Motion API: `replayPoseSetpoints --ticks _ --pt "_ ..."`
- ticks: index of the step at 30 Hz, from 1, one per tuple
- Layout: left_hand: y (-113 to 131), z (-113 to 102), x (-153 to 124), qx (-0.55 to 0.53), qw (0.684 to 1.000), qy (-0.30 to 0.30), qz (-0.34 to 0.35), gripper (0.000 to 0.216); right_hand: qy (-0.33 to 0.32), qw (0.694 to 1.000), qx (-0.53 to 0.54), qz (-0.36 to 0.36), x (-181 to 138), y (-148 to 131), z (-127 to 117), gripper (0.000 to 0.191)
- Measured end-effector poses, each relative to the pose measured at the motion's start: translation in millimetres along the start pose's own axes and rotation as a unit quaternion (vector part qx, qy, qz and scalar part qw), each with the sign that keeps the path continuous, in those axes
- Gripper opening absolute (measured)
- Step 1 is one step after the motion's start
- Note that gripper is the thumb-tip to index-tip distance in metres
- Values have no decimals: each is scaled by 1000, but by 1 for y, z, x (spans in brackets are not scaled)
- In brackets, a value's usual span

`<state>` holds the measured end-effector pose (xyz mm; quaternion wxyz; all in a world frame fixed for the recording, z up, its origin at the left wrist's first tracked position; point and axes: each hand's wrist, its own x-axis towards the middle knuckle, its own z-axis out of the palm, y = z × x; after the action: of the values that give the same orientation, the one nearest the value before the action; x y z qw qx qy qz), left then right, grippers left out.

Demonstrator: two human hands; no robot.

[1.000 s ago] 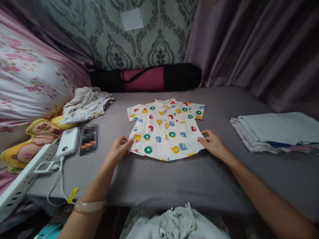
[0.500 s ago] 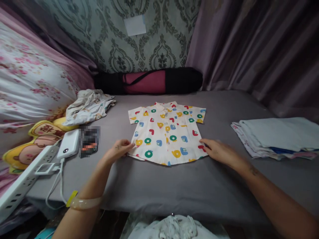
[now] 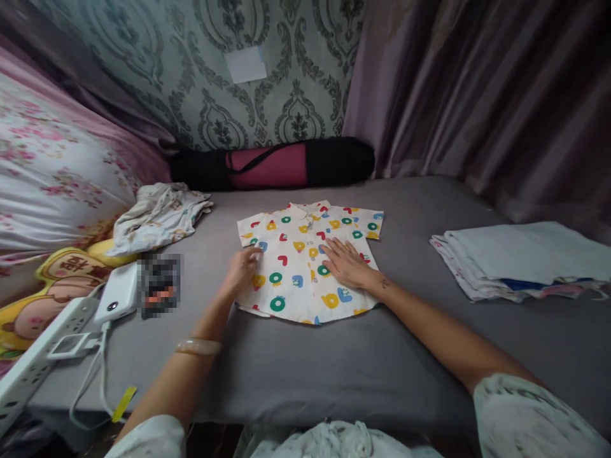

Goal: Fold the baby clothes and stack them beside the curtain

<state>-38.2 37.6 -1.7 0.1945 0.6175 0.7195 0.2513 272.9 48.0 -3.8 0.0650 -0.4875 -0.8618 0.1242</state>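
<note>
A small white short-sleeved shirt [image 3: 298, 299] with a collar lies spread flat, front up, on the grey sheet. Red, yellow, green and blue figures cover it. My right hand [image 3: 348, 264] rests flat on the right half of its front, fingers spread. At the shirt's left side edge, below the sleeve, is my left hand [image 3: 242, 270], with its index finger reaching onto the cloth. The other left fingers are partly hidden, and nothing shows gripped in them.
Folded clothes [image 3: 515, 254] form a stack on the right. A crumpled garment [image 3: 157, 216], a white power bank [image 3: 117, 292] and a power strip [image 3: 48, 346] with cables are on the left. A black and red long bag [image 3: 272, 164] lies along the wall.
Both hands have left the shirt's lower corners. My right hand moved up and inward onto the front; my left hand slid up along the left edge. The view shifted slightly.
</note>
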Motion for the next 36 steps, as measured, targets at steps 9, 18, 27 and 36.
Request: replayPoseSetpoints --ticks 9,18,27,36 --pt "16 -6 -11 224 968 1 109 33 61 989 -67 119 -9 9 3 68" --pt "51 61 31 164 946 -80 267 46 12 999 -19 33 37 -9 12 67" --pt "42 61 93 233 956 -51 169 57 26 988 -40 145 100 26 0 65" --pt "47 68 103 239 963 -36 119 59 96 963 -21 251 141 30 -3 60"
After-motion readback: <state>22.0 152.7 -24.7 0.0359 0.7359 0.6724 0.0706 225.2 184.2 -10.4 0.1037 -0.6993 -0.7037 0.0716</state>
